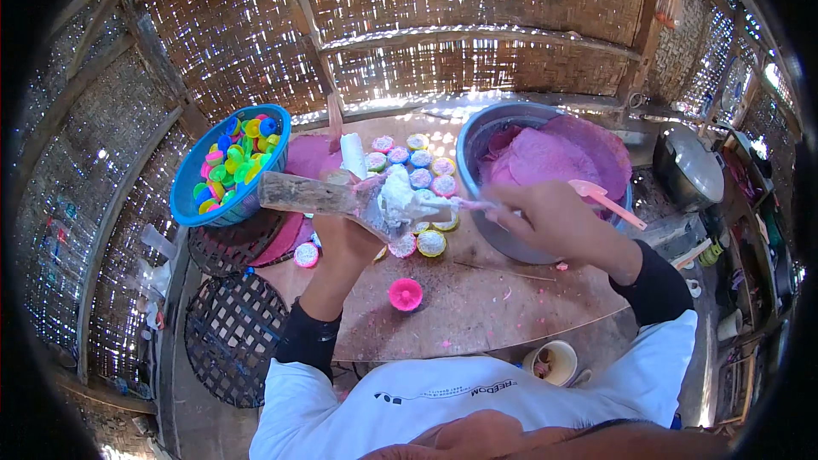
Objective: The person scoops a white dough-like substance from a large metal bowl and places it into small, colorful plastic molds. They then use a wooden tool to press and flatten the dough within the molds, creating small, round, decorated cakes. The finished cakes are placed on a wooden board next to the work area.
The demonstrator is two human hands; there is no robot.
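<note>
My left hand [345,237] is closed under a flat wooden piece [307,196], whose right end meets a lump of white, sticky-looking paste [400,196]. From the right, my right hand [545,220] grips a thin pinkish utensil [469,204], its tip touching the paste; its exact kind is unclear. Beneath and behind them, several small coloured cups with pale, crumbly tops, such as one yellow-rimmed cup [431,244], stand on the table [477,315]. Nearer me is a bright pink cup [406,295] without a white top.
A blue basket [183,196] of colourful cups stands left, above dark woven mats [234,332]. At right is a grey-blue basin [467,149] with pink material and a pink spoon [609,204]. Beyond it sits a lidded metal pot [694,170]. A pale bucket [558,362] stands by the near edge.
</note>
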